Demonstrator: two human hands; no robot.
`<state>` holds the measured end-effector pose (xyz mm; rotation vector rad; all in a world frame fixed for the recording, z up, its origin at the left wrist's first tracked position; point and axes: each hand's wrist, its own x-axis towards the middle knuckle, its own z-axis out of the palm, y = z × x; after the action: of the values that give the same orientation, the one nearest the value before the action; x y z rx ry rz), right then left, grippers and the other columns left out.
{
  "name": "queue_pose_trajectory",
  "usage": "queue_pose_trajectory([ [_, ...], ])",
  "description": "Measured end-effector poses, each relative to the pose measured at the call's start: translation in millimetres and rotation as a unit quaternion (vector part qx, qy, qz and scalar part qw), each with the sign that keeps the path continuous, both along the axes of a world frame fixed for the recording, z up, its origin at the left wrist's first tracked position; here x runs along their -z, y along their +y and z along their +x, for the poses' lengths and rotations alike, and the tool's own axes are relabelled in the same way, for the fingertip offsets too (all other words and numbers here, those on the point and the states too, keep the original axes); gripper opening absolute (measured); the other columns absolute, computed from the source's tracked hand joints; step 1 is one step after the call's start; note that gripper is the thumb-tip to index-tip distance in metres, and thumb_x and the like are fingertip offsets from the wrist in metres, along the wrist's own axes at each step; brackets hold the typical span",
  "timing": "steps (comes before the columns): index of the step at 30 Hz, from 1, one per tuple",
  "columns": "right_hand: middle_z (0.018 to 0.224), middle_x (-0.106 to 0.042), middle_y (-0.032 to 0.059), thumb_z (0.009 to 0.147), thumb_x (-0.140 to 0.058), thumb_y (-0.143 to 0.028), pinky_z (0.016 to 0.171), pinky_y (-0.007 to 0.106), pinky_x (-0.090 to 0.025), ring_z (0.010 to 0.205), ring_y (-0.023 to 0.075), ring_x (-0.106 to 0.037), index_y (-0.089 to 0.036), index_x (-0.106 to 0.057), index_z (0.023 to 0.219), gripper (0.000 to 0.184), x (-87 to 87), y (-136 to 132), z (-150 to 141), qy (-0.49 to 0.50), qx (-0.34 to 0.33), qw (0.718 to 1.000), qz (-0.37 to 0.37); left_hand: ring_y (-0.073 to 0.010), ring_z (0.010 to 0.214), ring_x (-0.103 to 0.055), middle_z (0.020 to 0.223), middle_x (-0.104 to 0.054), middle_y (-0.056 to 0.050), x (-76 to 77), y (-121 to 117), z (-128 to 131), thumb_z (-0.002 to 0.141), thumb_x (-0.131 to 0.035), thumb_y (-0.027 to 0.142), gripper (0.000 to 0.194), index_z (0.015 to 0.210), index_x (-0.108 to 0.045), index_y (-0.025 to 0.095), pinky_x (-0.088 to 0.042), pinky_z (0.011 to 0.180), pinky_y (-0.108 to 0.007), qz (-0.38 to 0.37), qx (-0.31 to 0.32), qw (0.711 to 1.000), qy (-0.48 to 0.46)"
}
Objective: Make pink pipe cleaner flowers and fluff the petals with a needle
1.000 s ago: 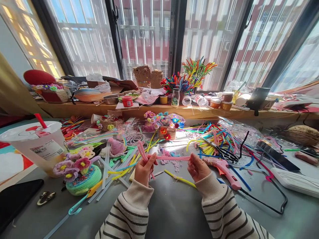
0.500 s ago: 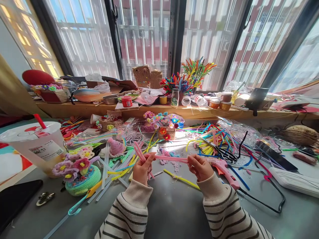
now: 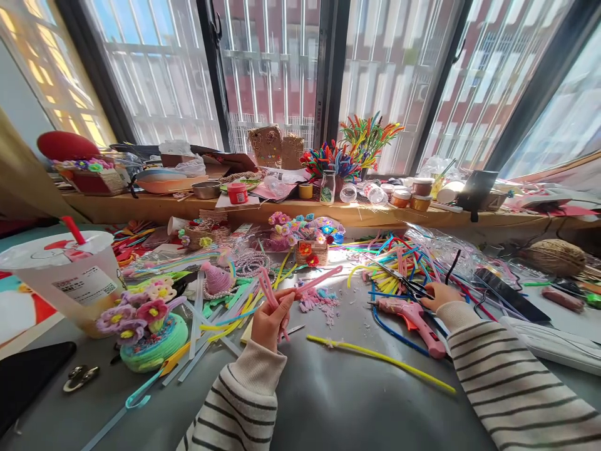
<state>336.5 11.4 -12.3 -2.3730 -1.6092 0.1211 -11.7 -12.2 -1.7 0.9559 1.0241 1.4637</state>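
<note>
Bent pink pipe cleaners [image 3: 319, 280] are pinched between the thumb and fingers of my left hand [image 3: 271, 321]. One end sticks out to the right; loops rise above the hand. Over on the right, my right hand [image 3: 444, 297] has its fingers curled at the handles of the black scissors [image 3: 399, 275], whose blades point up and left over a heap of pipe cleaners [image 3: 382, 285]. Its fingertips are partly hidden behind the handles. Just below that hand lies a pink glue gun [image 3: 417, 322]. A long yellow pipe cleaner [image 3: 380, 357] rests on the table between my hands.
A drink cup with a red straw [image 3: 70, 275] stands at left, beside a green base with fuzzy flowers [image 3: 150, 332]. Clear glue sticks [image 3: 197, 319] lie near my left hand. Pink and blue clippings [image 3: 322, 304] are scattered ahead. A white case [image 3: 549, 341] sits at right.
My right hand has let go of the pink pipe cleaners and moved right to the scissors. The freed pink end now tilts upward. My left hand has stayed nearly in place.
</note>
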Motion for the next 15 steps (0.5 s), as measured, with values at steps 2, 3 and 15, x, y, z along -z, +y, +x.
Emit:
queue_pose_trajectory([
  [2,0.074,-0.063,0.0096,0.052,-0.056,-0.012,0.068,0.033,-0.041,0.077,0.0251,-0.057,-0.016,-0.060,0.068,0.016,1.2,8,7,-0.004,-0.003,1.000,-0.022,0.0011,0.028,-0.025,0.071,-0.063,-0.007,0.1,0,0,0.055,-0.062,0.032,0.030,0.078,-0.061,0.013,-0.010,0.026,-0.016,-0.003,0.007,1.000,0.008],
  [3,0.071,-0.064,0.0082,0.051,-0.057,-0.012,0.067,0.033,-0.042,0.074,0.0249,-0.058,-0.017,-0.060,0.063,0.014,1.8,11,7,-0.004,-0.005,1.000,-0.030,0.0011,0.028,-0.025,0.071,-0.063,-0.007,0.2,0,0,0.055,-0.062,0.032,0.030,0.078,-0.061,0.013,-0.010,0.026,-0.016,-0.001,0.012,1.000,0.009],
  [15,0.040,-0.057,0.0006,0.036,-0.067,-0.012,0.051,0.029,-0.042,0.044,0.0170,-0.054,-0.019,-0.056,0.035,0.013,-22.2,27,26,0.102,-0.042,0.991,0.073,0.0001,0.032,-0.024,0.057,-0.060,-0.002,-0.3,0,0,0.052,-0.066,0.029,0.025,0.073,-0.066,0.016,-0.011,0.031,-0.019,0.008,-0.003,1.000,-0.027],
])
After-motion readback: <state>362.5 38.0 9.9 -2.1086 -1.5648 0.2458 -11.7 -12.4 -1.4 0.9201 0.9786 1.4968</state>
